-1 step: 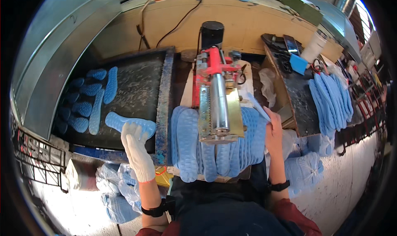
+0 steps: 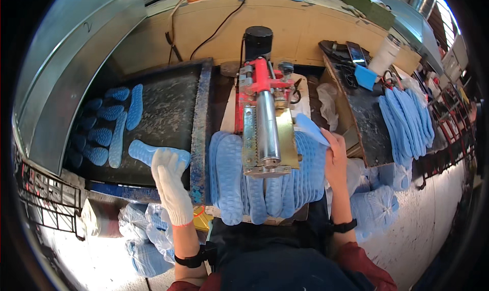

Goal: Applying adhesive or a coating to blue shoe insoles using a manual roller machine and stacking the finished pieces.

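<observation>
My left hand [image 2: 170, 184], in a white knitted glove, reaches over the right end of a glossy blue insole [image 2: 145, 151] lying on the black bed of a low table. Its fingers are stretched out and lie over the insole. On the right, my bare right hand [image 2: 334, 156] pinches the edge of a light blue insole [image 2: 310, 128], held tilted beside a red and metal machine [image 2: 267, 123]. Below that hand and in front of the machine stands a dense row of blue insoles [image 2: 229, 174]. The machine's head hides the middle of this row.
Several more insoles [image 2: 117, 138] lie at the left of the black bed [image 2: 168, 100], beside a metal hood [image 2: 76, 61]. At right, a dark side table [image 2: 364, 117] bears a stack of insoles [image 2: 405, 123], a bottle [image 2: 385, 54] and a phone [image 2: 356, 53]. Bagged insoles [image 2: 374, 209] sit below.
The insole in my right hand has turned so that more of its face shows. My left hand stays at the insole on the bed, with its fingers slightly shifted. The view has moved slightly.
</observation>
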Available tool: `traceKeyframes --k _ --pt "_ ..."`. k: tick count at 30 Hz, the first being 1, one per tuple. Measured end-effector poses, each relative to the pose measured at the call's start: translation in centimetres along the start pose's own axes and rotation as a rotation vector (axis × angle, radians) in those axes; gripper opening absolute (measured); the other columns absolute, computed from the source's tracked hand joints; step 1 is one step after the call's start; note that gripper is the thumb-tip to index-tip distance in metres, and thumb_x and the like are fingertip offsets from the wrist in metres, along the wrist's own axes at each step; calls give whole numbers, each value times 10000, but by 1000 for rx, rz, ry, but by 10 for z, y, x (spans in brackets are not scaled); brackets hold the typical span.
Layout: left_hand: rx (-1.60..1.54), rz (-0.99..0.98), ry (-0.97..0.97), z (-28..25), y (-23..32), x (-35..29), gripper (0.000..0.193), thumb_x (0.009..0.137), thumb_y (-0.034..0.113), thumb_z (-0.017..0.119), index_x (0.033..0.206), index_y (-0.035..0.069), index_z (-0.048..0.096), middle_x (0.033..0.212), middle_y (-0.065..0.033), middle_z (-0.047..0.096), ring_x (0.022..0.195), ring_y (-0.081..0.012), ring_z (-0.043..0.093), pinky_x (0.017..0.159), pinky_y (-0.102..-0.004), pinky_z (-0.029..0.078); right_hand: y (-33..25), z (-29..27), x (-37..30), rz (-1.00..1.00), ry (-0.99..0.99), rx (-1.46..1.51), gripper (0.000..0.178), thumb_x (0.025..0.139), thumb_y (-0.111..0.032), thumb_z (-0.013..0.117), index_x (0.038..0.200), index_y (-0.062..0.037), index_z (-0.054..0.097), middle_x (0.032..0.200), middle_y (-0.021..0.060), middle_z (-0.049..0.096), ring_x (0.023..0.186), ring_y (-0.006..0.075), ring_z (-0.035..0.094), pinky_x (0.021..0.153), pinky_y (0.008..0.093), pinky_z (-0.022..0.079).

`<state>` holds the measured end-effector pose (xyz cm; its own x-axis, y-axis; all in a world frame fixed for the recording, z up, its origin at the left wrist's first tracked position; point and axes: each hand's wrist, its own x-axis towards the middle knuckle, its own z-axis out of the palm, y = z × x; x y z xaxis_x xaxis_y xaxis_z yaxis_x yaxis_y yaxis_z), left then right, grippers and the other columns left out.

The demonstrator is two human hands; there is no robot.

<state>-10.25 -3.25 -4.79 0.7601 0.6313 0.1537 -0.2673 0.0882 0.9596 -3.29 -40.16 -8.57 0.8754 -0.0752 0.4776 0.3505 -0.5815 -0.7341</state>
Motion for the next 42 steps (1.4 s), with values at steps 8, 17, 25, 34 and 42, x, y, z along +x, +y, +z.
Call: traceKeyframes --k 8,17,25,34,42 --pt "-317 -49 -468 79 21 -9 747 996 520 386 1488 -15 211 1490 -259 303 1369 -358 345 1104 -458 321 -44 18 28 -321 -15 -324 489 787 110 555 1181 -155 670 1159 131 556 1022 303 543 870 362 465" --pt "-1004 -692 -419 134 39 32 734 1019 512 296 1505 -16 140 1534 -249 193 1437 -342 202 1169 -448 212 -30 21 5 -230 26 -209 481 810 13 650 1271 -93 566 1129 115 585 954 241 553 819 340 470" --pt "-16 76 -681 132 -39 38 718 1015 557 199 1522 52 150 1410 -223 375 1342 -319 386 1144 -424 267 4 39 -33 330 -113 303 171 905 -68 607 1068 -31 568 918 48 609 767 97 548 716 256 462" --pt "-81 -224 -843 81 -60 27 737 1009 581 228 1479 17 291 1455 -102 400 1349 -201 359 1142 -352 257 -7 104 -52 -193 -313 -341 419 730 -124 717 1136 -84 619 1085 167 638 987 384 611 822 468 498" --pt "351 173 -1007 13 -64 12 579 974 110 423 1492 -10 194 1485 -197 349 1375 -281 355 1140 -335 278 13 110 -55 -151 -304 -502 476 708 -192 754 1157 -101 625 1126 148 631 1009 374 611 810 470 514"
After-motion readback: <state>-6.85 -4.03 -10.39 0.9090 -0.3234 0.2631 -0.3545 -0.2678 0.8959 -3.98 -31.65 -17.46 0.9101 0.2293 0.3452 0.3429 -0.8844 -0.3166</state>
